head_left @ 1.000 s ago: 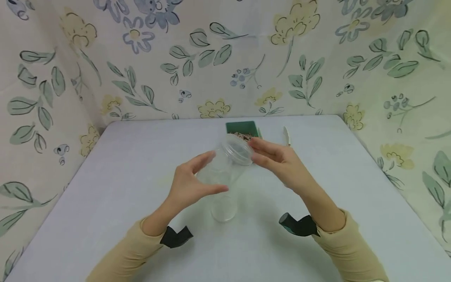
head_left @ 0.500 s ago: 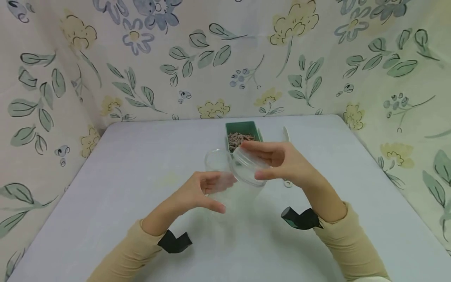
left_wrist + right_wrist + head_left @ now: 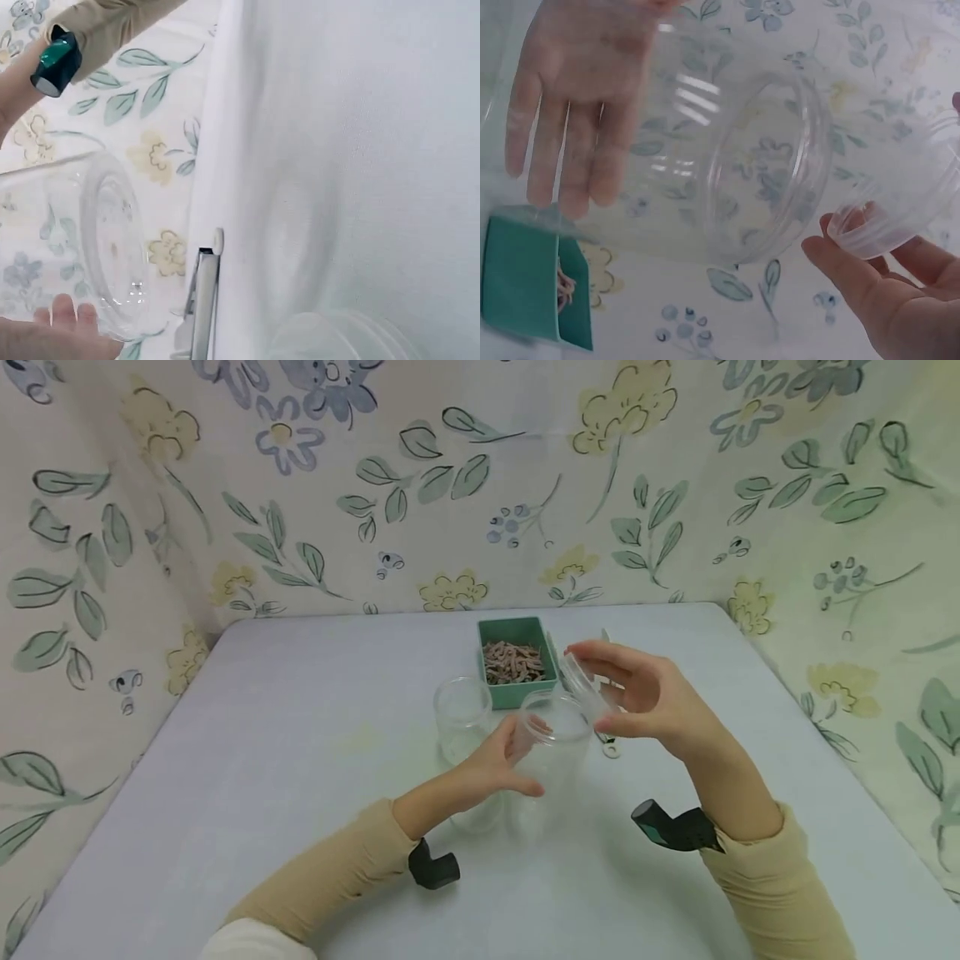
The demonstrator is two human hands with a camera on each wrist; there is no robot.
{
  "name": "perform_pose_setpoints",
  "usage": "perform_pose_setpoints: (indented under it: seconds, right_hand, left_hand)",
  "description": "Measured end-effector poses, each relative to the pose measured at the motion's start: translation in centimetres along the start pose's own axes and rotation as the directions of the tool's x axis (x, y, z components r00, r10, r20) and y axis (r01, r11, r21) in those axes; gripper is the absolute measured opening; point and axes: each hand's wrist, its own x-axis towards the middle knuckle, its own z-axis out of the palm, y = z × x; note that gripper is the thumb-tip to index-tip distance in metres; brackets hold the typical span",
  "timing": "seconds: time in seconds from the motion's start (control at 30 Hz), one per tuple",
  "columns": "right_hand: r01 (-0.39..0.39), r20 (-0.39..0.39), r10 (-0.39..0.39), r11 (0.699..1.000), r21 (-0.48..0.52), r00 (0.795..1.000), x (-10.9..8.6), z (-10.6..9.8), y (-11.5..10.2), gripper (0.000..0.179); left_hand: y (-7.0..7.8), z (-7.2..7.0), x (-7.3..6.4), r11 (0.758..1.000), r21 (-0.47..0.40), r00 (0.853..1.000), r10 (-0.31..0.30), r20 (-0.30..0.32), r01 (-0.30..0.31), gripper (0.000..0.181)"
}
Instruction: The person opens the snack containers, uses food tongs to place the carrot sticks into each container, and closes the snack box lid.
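Observation:
My left hand (image 3: 495,764) grips a clear jar (image 3: 557,768) by its side, thumb in front and fingers behind. The jar's round mouth is uncovered, and the spread fingers show through its wall in the right wrist view. Just to the right of the mouth, my right hand (image 3: 637,693) pinches a clear lid (image 3: 583,687) by its edge, tilted on its side. In the right wrist view a gap separates the lid (image 3: 881,229) from the jar's rim (image 3: 810,165). A second clear jar (image 3: 461,714) stands behind the left hand, partly hidden by it.
A green tray (image 3: 517,695) with many short brown pieces (image 3: 513,662) sits behind the jars. Right of it lies a slim, pale tool (image 3: 610,749), partly hidden by my right hand. A white cloth covers the table (image 3: 300,735); floral fabric (image 3: 450,510) hangs behind.
The lid has come away from the jar and moved right with my right hand. My left hand has carried the jar rightward, away from the second jar.

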Motion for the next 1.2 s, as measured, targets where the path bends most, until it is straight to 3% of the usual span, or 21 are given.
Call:
perform_pose_setpoints:
  seconds: [0.1,0.2,0.33,0.43,0.53,0.63,0.8,0.9,1.0,1.2]
  right_hand:
    - [-0.068,-0.042,0.066,0.996,-0.050,0.997,-0.5,-0.2,-0.1,0.060]
    - [-0.154,-0.069,0.145,0.978,-0.138,0.987,-1.2,-0.3,0.0,0.062]
    - [-0.263,-0.032,0.267,0.911,-0.318,0.963,-2.1,-0.2,0.4,0.064]
    - [-0.296,0.011,0.338,0.839,-0.457,0.941,-2.8,0.6,1.0,0.066]
    - [-0.279,0.025,0.368,0.746,-0.604,0.929,-3.4,1.9,2.0,0.067]
    - [-0.284,0.011,0.416,0.639,-0.715,0.909,-4.0,3.5,3.3,0.069]
    - [-0.325,-0.039,0.536,0.453,-0.830,0.844,-4.0,5.5,5.9,0.071]
    - [-0.299,-0.066,0.553,0.344,-0.890,0.831,-3.7,6.4,7.2,0.075]
    - [-0.284,-0.093,0.546,0.278,-0.918,0.832,-3.4,6.8,8.1,0.078]
    - [-0.293,-0.135,0.563,0.200,-0.935,0.815,-3.1,7.0,8.9,0.081]
  left_hand:
    - [-0.5,0.6,1.6,0.997,0.029,0.994,-0.071,-0.086,0.074,0.068]
    - [-0.9,1.0,3.0,0.986,0.060,0.972,-0.143,-0.185,0.156,0.067]
    - [-1.6,1.1,4.1,0.974,0.097,0.941,-0.166,-0.294,0.202,0.072]
    - [-2.1,1.2,4.5,0.980,0.097,0.929,-0.131,-0.345,0.175,0.078]
    - [-2.6,1.2,4.8,0.986,0.100,0.923,-0.084,-0.375,0.130,0.080]
    - [-2.8,1.3,4.9,0.985,0.134,0.918,-0.051,-0.394,0.112,0.082]
    - [-2.7,1.6,5.2,0.962,0.240,0.905,-0.014,-0.426,0.128,0.083]
    - [-2.7,1.7,5.3,0.953,0.267,0.895,-0.009,-0.446,0.142,0.083]
    - [-2.8,1.6,5.5,0.956,0.258,0.887,-0.006,-0.462,0.140,0.082]
    - [-3.1,1.6,5.7,0.961,0.237,0.880,-0.014,-0.475,0.143,0.083]
